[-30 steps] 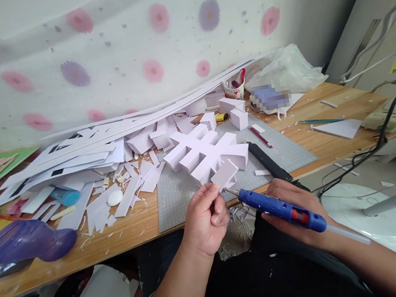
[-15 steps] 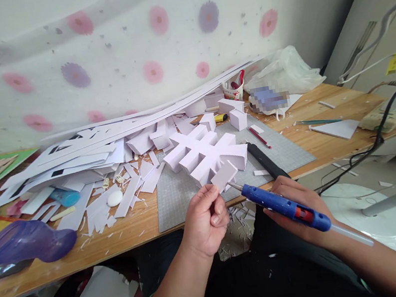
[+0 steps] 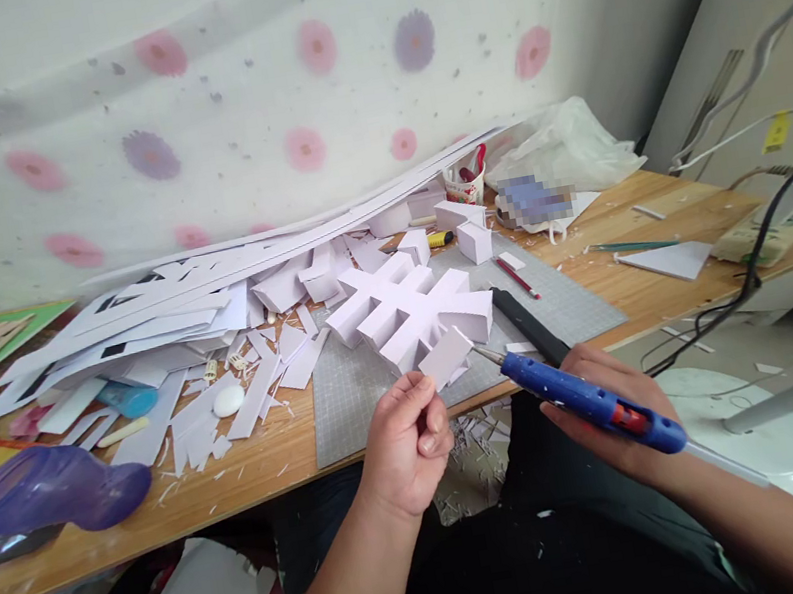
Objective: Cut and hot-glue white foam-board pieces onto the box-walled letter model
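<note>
Between thumb and fingers, my left hand [image 3: 406, 437] pinches a small white rectangle of foam board [image 3: 446, 358] just above the mat's front edge. My right hand [image 3: 616, 402] is wrapped round a blue hot glue gun [image 3: 589, 404] with a clear glue stick out of its back end. The gun's metal nozzle points at the right edge of the foam board piece and looks close to its corner; whether they touch I cannot tell. Behind them a white foam board structure with several arms [image 3: 409, 305] lies on the grey cutting mat [image 3: 570, 293].
White board scraps [image 3: 193, 422] and stacked sheets [image 3: 91, 338] cover the left side. A purple translucent container [image 3: 52, 488] lies at the front left. A red pen [image 3: 517, 277], a dark straight bar [image 3: 526, 321] and a power strip [image 3: 786, 217] are on the right.
The glue gun has moved right and slightly away from my left hand, its nozzle shifting from the board piece's lower edge to its right end. My left hand has barely moved.
</note>
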The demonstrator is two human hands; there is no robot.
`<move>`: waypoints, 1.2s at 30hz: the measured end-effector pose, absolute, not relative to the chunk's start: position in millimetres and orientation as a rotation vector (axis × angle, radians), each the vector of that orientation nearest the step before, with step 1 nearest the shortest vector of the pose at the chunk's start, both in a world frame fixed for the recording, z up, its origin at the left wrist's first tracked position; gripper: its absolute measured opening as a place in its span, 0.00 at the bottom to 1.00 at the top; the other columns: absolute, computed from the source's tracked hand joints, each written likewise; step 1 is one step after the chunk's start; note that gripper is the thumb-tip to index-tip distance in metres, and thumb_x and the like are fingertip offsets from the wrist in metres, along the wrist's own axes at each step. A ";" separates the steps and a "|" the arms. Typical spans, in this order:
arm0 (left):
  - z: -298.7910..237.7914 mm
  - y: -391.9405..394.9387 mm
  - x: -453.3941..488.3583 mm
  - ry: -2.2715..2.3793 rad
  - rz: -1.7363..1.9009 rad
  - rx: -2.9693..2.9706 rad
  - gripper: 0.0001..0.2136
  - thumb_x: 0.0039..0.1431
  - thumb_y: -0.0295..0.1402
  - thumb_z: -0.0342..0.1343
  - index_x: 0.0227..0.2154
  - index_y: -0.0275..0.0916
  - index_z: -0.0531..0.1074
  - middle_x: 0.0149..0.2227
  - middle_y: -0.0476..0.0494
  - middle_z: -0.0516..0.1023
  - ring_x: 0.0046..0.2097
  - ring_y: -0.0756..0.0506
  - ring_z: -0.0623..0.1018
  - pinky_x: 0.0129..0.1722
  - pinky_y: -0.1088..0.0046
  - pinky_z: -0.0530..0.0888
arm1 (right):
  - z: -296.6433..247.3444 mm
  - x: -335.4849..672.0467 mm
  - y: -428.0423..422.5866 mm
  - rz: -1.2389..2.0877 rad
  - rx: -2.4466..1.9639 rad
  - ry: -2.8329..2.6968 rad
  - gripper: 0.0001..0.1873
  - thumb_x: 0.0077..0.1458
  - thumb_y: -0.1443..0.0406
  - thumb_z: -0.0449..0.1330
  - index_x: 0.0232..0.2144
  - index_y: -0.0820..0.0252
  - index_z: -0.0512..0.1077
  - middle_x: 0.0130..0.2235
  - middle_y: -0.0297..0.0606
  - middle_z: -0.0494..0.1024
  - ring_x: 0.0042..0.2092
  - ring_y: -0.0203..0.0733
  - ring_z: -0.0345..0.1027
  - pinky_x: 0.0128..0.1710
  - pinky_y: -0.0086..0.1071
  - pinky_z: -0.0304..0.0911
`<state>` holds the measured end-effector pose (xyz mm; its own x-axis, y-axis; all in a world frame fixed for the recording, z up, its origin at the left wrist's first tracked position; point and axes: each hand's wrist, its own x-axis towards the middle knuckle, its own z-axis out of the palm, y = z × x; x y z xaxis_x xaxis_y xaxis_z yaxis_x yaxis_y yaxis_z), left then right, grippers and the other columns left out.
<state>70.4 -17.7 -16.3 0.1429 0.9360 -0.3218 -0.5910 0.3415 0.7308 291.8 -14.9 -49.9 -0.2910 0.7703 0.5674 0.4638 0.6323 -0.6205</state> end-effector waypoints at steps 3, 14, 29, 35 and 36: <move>-16.0 -18.3 68.1 0.916 1.205 0.614 0.11 0.49 0.32 0.62 0.26 0.38 0.63 0.13 0.58 0.64 0.14 0.60 0.53 0.14 0.86 0.50 | -47.3 293.5 -14.5 0.447 -0.932 -1.913 0.04 0.54 0.68 0.59 0.30 0.55 0.67 0.28 0.33 0.69 0.30 0.39 0.65 0.30 0.33 0.62; -11.0 -23.4 55.1 1.526 1.409 1.831 0.03 0.53 0.28 0.58 0.28 0.42 0.76 0.18 0.52 0.73 0.22 0.51 0.70 0.27 0.77 0.64 | -35.1 289.1 -16.9 0.864 -0.855 -1.925 0.01 0.56 0.64 0.59 0.32 0.55 0.70 0.34 0.37 0.72 0.35 0.43 0.67 0.34 0.36 0.64; -14.4 -25.0 48.0 1.564 1.330 2.254 0.05 0.57 0.29 0.55 0.32 0.44 0.76 0.21 0.49 0.77 0.24 0.48 0.74 0.30 0.74 0.67 | -36.4 285.5 -17.8 0.809 -0.902 -2.017 0.09 0.57 0.63 0.57 0.26 0.56 0.63 0.28 0.33 0.66 0.31 0.39 0.61 0.30 0.34 0.59; -13.3 -26.3 46.5 1.611 1.313 2.354 0.06 0.57 0.28 0.55 0.33 0.43 0.76 0.22 0.48 0.78 0.25 0.49 0.75 0.30 0.74 0.68 | -37.0 288.4 -16.1 0.714 -0.901 -2.034 0.12 0.56 0.63 0.58 0.23 0.56 0.60 0.25 0.31 0.63 0.28 0.37 0.59 0.27 0.32 0.57; -12.9 -26.5 46.2 1.617 1.314 2.365 0.06 0.57 0.28 0.55 0.33 0.43 0.76 0.22 0.48 0.78 0.25 0.49 0.75 0.30 0.74 0.68 | -37.2 289.2 -15.9 0.710 -0.905 -2.034 0.12 0.56 0.63 0.58 0.23 0.56 0.60 0.25 0.31 0.63 0.28 0.37 0.59 0.27 0.32 0.57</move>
